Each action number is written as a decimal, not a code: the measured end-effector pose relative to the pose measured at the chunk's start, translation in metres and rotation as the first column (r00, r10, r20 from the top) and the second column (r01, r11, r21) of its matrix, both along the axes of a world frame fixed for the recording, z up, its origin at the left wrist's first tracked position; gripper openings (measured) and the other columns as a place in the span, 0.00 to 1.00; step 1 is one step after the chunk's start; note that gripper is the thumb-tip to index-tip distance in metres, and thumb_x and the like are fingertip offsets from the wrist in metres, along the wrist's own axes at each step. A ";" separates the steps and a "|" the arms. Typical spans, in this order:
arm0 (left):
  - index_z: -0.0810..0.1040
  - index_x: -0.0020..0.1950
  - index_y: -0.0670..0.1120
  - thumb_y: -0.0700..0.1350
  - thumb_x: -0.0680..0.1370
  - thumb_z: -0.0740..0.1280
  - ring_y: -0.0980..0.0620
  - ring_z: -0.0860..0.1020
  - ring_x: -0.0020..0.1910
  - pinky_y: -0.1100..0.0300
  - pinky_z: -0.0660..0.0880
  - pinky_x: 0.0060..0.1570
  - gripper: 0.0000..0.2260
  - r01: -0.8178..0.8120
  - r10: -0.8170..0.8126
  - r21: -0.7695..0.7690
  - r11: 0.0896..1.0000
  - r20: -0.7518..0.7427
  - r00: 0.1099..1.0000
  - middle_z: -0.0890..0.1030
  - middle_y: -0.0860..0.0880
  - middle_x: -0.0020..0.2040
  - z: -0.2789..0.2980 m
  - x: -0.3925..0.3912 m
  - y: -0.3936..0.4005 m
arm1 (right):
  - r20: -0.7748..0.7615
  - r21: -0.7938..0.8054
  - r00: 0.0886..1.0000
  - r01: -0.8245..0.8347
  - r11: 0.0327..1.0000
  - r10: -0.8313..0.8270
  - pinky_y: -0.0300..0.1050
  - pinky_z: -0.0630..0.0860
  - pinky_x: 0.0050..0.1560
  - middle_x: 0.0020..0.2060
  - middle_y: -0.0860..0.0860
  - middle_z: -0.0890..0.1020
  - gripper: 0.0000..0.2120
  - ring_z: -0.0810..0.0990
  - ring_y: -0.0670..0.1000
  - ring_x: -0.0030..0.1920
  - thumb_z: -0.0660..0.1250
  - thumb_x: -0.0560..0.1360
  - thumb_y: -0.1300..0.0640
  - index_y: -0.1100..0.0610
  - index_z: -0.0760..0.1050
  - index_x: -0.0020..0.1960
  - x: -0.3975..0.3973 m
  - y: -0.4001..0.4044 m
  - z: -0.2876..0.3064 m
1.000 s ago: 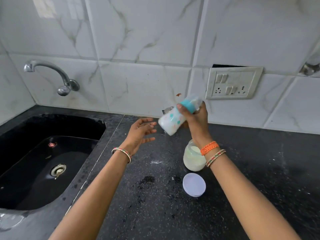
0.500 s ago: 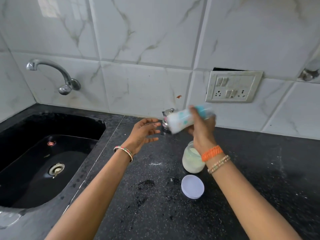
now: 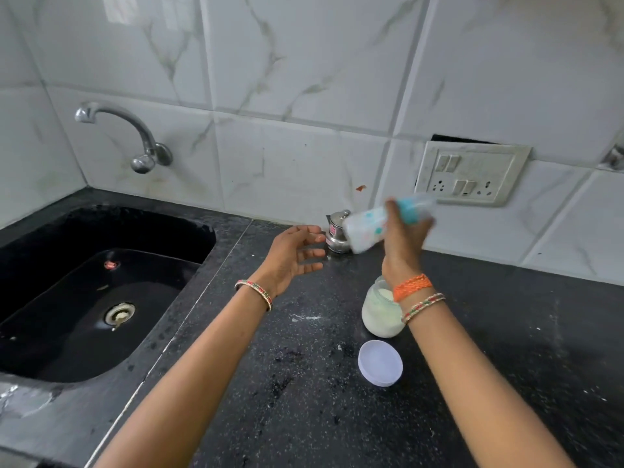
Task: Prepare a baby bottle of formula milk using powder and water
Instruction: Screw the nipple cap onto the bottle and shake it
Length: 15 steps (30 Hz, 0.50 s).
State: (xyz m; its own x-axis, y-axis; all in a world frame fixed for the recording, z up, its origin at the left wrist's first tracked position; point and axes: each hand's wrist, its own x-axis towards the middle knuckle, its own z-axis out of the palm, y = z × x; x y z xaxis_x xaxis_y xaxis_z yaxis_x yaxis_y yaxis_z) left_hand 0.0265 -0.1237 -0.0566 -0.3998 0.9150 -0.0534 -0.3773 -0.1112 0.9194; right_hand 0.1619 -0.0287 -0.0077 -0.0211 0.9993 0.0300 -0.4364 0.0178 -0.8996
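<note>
My right hand (image 3: 401, 241) grips a baby bottle (image 3: 366, 229) near its teal collar. The bottle is white inside, lies almost sideways above the counter and is blurred by motion. My left hand (image 3: 292, 253) hovers open just left of the bottle, fingers spread, touching nothing. Below my right wrist stands an open glass jar of white powder (image 3: 380, 314) on the black counter (image 3: 506, 349). Its white round lid (image 3: 380, 363) lies flat in front of it. A little white powder (image 3: 305, 318) is spilled left of the jar.
A small steel pot with a lid (image 3: 337, 234) stands by the wall behind the bottle. A black sink (image 3: 84, 298) fills the left side, with a wall tap (image 3: 135, 136) above it. A switch and socket plate (image 3: 472, 173) is on the tiled wall at right.
The bottle has swung from tilted base-down to nearly sideways and back down a little, blurred throughout, in my right hand. My left hand stays open beside it.
</note>
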 end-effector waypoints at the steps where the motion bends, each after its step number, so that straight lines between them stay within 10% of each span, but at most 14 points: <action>1: 0.75 0.49 0.46 0.38 0.78 0.60 0.52 0.78 0.37 0.57 0.78 0.37 0.06 0.020 -0.020 -0.013 1.000 -0.013 1.000 0.80 0.50 0.42 -0.001 0.000 0.000 | 0.072 -0.016 0.988 -0.135 0.991 0.136 0.41 0.79 0.36 0.41 0.52 0.78 0.18 0.79 0.49 0.39 0.72 0.70 0.63 0.58 0.68 0.56 -0.001 0.001 -0.007; 6: 0.74 0.55 0.46 0.43 0.80 0.58 0.50 0.78 0.44 0.54 0.79 0.42 0.07 0.136 -0.137 -0.058 0.989 0.001 0.991 0.79 0.48 0.50 -0.007 -0.003 -0.002 | 0.139 0.015 0.983 0.116 0.993 -0.117 0.40 0.76 0.40 0.48 0.52 0.76 0.25 0.78 0.50 0.41 0.72 0.71 0.59 0.60 0.65 0.63 -0.008 -0.004 -0.021; 11: 0.70 0.66 0.44 0.50 0.80 0.58 0.41 0.78 0.59 0.47 0.78 0.55 0.17 0.396 -0.394 -0.131 0.909 0.045 0.918 0.77 0.40 0.58 -0.017 0.003 -0.002 | 0.327 0.194 0.942 0.010 0.981 -0.074 0.23 0.72 0.33 0.54 0.55 0.76 0.26 0.78 0.51 0.47 0.71 0.73 0.55 0.60 0.63 0.65 -0.013 -0.017 -0.035; 15: 0.69 0.61 0.41 0.46 0.78 0.64 0.45 0.81 0.51 0.50 0.79 0.52 0.14 0.312 -0.305 -0.063 0.948 0.093 0.948 0.77 0.41 0.55 -0.027 -0.001 -0.002 | 0.436 0.319 0.900 -0.127 0.939 -0.026 0.38 0.78 0.46 0.51 0.48 0.76 0.28 0.79 0.48 0.47 0.68 0.75 0.53 0.55 0.58 0.68 -0.012 -0.018 -0.034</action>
State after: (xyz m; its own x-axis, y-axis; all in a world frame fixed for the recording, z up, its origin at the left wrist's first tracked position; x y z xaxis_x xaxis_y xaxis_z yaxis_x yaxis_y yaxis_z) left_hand 0.0253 -0.1255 -0.0835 -0.0902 0.9849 -0.1477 -0.4553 0.0911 0.8856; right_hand 0.1495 -0.0468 -0.0414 -0.1586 0.9288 0.3349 -0.0191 0.3363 -0.9416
